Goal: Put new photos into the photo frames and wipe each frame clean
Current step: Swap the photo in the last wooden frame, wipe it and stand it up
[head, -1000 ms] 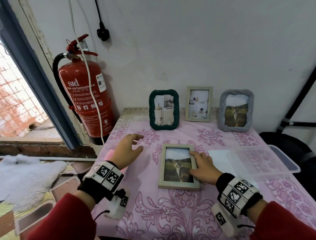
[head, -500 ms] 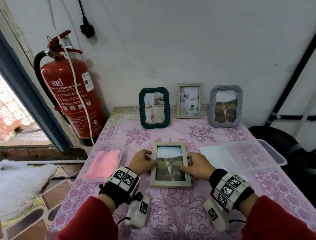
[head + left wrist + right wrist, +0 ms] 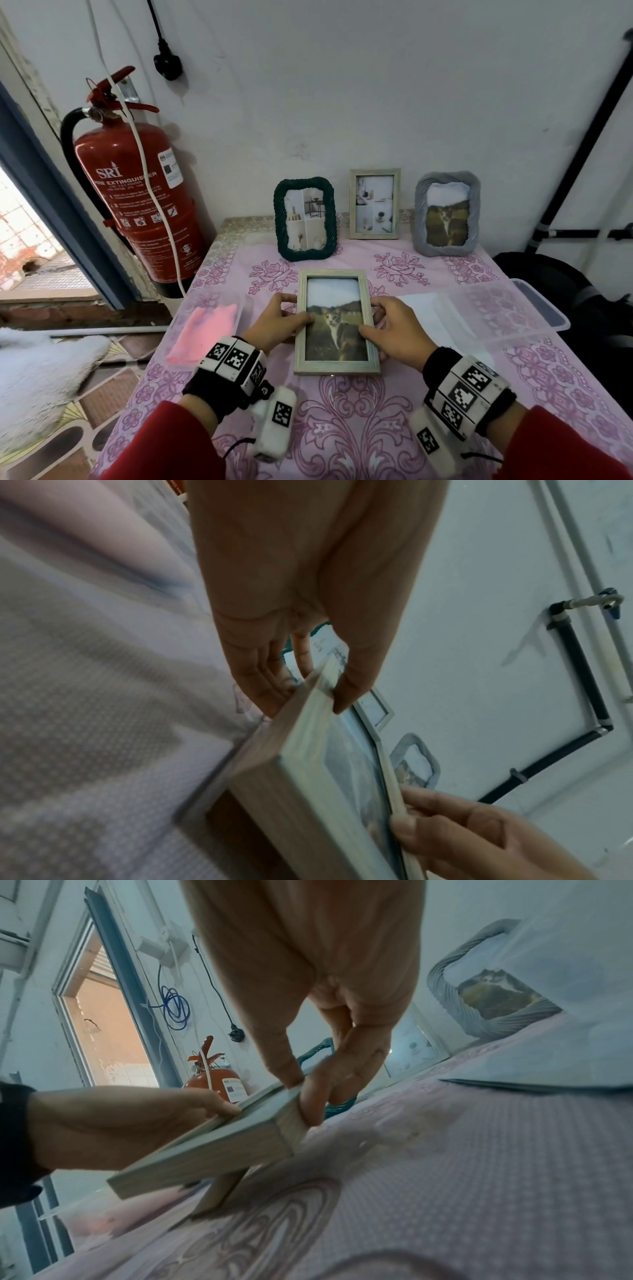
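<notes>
A pale wooden frame [image 3: 335, 320] with a cat photo is raised off the pink tablecloth, its back stand [image 3: 222, 1191] touching the cloth. My left hand [image 3: 279, 323] grips the frame's left edge, thumb on the front [image 3: 346, 696]. On the frame's right edge my right hand [image 3: 387, 330] pinches it, thumb on the glass and fingers [image 3: 315, 1096] behind. Three frames stand at the wall: a green one [image 3: 305, 219], a pale wooden one [image 3: 374, 204] and a grey one [image 3: 446, 214] holding a cat photo.
A clear tray with a pink cloth [image 3: 205, 330] sits at the table's left edge. A clear plastic box [image 3: 507, 310] and white paper [image 3: 421, 310] lie to the right. A red fire extinguisher [image 3: 137, 192] stands left of the table against the wall.
My left hand came over from the left and took the frame's left edge. Both hands now hold the frame and have lifted it off the cloth.
</notes>
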